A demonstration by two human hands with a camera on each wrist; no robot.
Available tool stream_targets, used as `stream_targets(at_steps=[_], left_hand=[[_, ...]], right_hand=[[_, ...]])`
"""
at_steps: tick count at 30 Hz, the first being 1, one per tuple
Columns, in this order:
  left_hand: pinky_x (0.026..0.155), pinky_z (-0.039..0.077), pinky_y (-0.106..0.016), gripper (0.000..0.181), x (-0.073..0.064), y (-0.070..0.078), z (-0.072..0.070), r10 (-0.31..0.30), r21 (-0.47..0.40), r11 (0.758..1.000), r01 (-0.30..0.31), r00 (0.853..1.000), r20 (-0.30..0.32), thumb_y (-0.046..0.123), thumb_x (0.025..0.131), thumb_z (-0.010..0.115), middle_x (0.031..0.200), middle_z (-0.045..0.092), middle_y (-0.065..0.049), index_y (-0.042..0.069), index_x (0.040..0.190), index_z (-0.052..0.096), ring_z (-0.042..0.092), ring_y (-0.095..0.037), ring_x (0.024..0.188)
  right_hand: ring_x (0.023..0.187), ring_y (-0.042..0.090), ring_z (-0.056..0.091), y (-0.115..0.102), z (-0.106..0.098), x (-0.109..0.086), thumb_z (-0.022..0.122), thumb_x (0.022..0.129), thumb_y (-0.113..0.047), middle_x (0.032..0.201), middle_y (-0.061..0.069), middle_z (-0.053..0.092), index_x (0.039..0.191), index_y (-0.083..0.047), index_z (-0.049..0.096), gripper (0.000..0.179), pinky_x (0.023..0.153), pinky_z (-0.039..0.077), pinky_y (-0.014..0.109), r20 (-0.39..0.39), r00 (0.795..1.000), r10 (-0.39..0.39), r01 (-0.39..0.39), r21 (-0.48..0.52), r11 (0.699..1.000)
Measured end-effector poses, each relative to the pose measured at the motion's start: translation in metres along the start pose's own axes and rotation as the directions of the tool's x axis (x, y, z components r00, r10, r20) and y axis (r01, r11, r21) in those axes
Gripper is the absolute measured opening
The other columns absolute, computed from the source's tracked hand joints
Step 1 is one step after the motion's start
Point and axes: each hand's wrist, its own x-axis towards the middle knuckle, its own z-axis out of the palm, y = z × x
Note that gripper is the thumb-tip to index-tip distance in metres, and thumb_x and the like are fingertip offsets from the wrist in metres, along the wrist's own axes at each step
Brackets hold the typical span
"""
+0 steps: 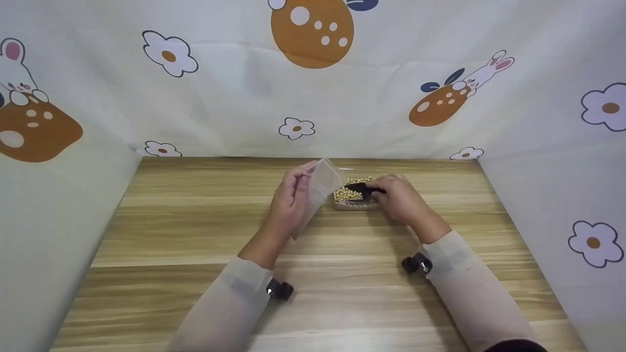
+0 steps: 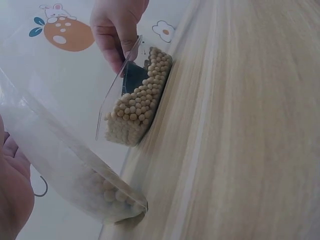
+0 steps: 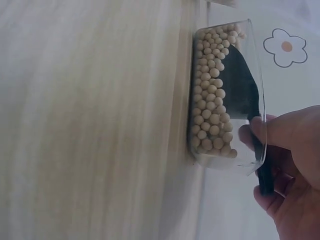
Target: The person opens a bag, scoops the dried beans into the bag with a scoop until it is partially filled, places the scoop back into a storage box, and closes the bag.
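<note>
My left hand (image 1: 289, 198) grips a translucent plastic bag (image 1: 324, 180) by its upper part, with the mouth spread toward the right. Several soybeans (image 2: 112, 192) lie in the bag's bottom corner, seen in the left wrist view. Right of the bag stands a clear rectangular container (image 3: 200, 159) filled with more round, pale yellow soybeans (image 3: 212, 112). A black scoop (image 3: 239, 82) is dug into them, and my right hand (image 1: 398, 198) holds its handle between thumb and fingers over the container's right side. Part of the scoop's blade is hidden among the beans.
The wood-grain table (image 1: 195, 234) extends around the container and both forearms. A pale cloth with printed flowers and rabbits (image 1: 234, 98) hangs behind the table and along both sides. The container stands near the table's back edge.
</note>
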Motion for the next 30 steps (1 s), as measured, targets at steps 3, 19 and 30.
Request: stream_targets(at_steps=[3, 19, 30], left_hand=[[0.122, 0.047, -0.048, 0.013, 0.001, 0.0, 0.001, 0.019, -0.019, 1.0, -0.019, 1.0, -0.001, 0.015, 0.115, 0.044, 0.155, 0.063, -0.006, 0.008, 0.12, 0.054, 0.06, -0.025, 0.144], [0.125, 0.045, -0.043, 0.015, 0.0, -0.003, 0.002, 0.026, -0.029, 0.999, -0.026, 1.0, -0.012, 0.015, 0.116, 0.044, 0.154, 0.064, -0.006, 0.007, 0.12, 0.056, 0.06, -0.024, 0.145], [0.12, 0.048, -0.049, 0.014, 0.0, -0.001, 0.0, 0.013, -0.025, 1.0, -0.013, 1.0, -0.006, 0.015, 0.115, 0.045, 0.154, 0.064, -0.006, 0.008, 0.121, 0.056, 0.06, -0.025, 0.143]], right_hand=[[0.127, 0.039, 0.063, 0.002, 0.0, -0.003, 0.07, 0.102, -0.008, 0.131, 0.015, 0.076, 0.131, -0.008, 0.076, 0.029, 0.112, 0.05, 0.055, -0.019, 1.0, 0.017, -0.016, 0.039, 0.999], [0.135, 0.04, 0.063, 0.023, -0.012, -0.016, 0.069, 0.103, -0.007, 0.138, 0.017, 0.072, 0.136, -0.008, 0.073, 0.033, 0.118, 0.048, 0.056, -0.065, 0.992, 0.112, -0.1, 0.16, 0.982], [0.141, 0.038, 0.059, 0.024, -0.021, -0.02, 0.068, 0.106, -0.016, 0.146, 0.017, 0.068, 0.139, -0.013, 0.071, 0.034, 0.121, 0.045, 0.056, -0.039, 0.974, 0.221, -0.202, 0.282, 0.938]])
